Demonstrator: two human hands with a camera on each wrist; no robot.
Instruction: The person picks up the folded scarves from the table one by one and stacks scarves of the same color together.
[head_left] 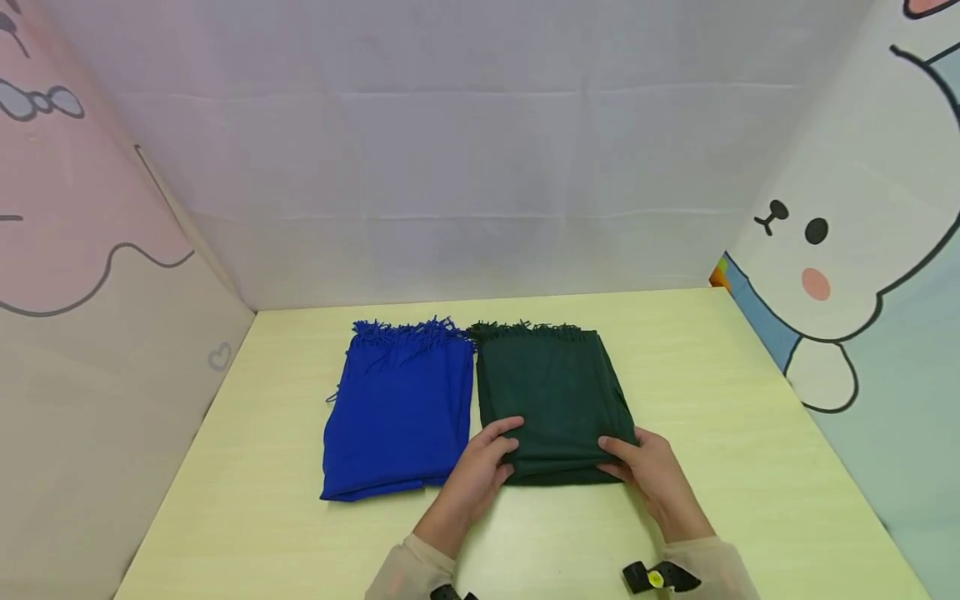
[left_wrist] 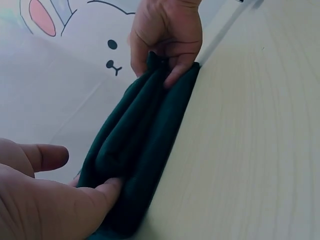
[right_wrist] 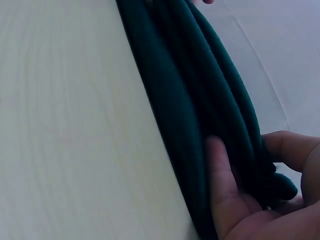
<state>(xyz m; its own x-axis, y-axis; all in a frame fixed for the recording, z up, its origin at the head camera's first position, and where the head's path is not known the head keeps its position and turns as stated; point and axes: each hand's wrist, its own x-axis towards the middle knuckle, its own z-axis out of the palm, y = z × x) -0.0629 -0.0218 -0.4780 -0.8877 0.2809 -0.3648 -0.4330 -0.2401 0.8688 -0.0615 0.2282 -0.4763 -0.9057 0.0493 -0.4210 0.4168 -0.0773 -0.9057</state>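
A dark green fringed scarf (head_left: 551, 383), folded into a flat rectangle, lies on the table with its fringe at the far end. My left hand (head_left: 477, 475) holds its near left corner, thumb at the folded edge and fingers over the top. At the near right corner, my right hand (head_left: 658, 477) pinches the upper layers between thumb and fingers. The left wrist view shows stacked folds of the green scarf (left_wrist: 135, 145), the left thumb tucked against them. In the right wrist view, the right thumb (right_wrist: 222, 172) presses into the folds.
A blue fringed scarf (head_left: 401, 408), also folded, lies just left of the green one, its fringe at the far end. The pale wooden table (head_left: 750, 442) meets a white cloth wall (head_left: 465, 167) behind. Cartoon-printed panels (head_left: 840, 208) stand at both sides.
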